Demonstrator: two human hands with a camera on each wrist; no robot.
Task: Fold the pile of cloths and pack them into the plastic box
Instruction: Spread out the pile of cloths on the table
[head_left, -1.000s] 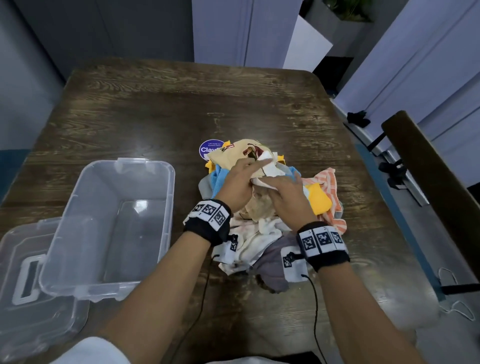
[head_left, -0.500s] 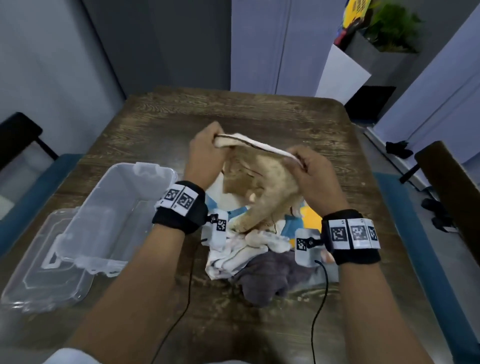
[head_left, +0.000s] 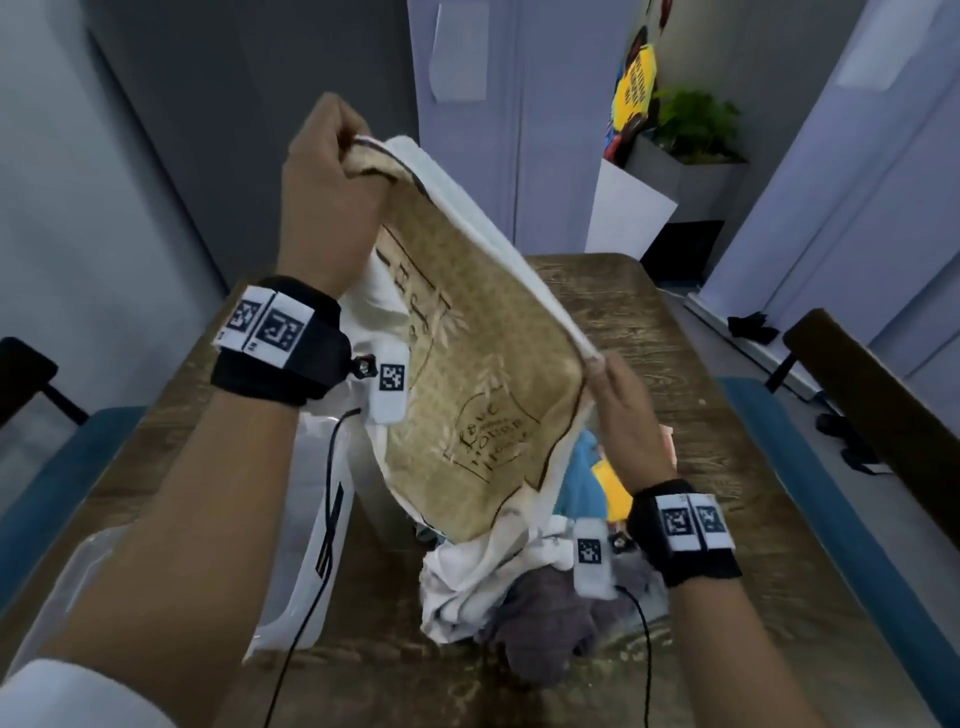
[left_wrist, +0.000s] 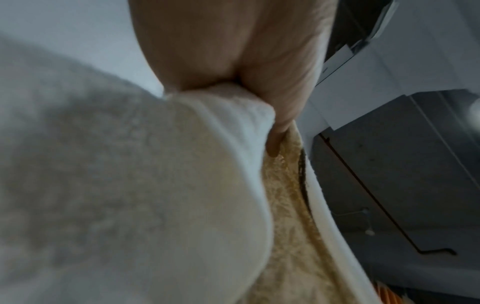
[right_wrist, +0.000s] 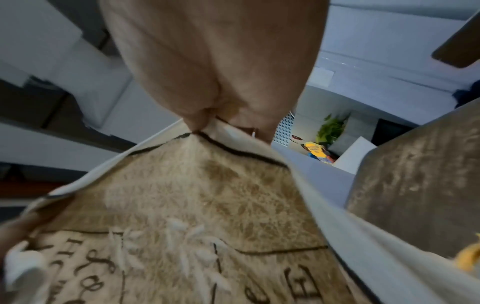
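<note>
A tan cloth (head_left: 467, 374) with white border and dark lettering hangs in the air above the pile (head_left: 524, 587). My left hand (head_left: 332, 171) grips its upper corner, raised high; the left wrist view shows the fingers (left_wrist: 275, 98) curled round the white edge of the tan cloth (left_wrist: 291, 205). My right hand (head_left: 618, 410) pinches the lower far corner, and in the right wrist view that right hand (right_wrist: 207, 121) is bunched on the tan cloth (right_wrist: 202, 195). The clear plastic box (head_left: 306, 561) stands left of the pile, mostly hidden by my left arm.
The wooden table (head_left: 717, 415) stretches away under the cloth. A dark chair back (head_left: 878, 400) stands at the right and another chair (head_left: 26, 374) at the left. A white planter (head_left: 628, 208) with a green plant sits beyond the table's far end.
Both hands have lifted the tan cloth off the pile and spread it. The left hand has risen much higher than the right, and the head view has tilted up.
</note>
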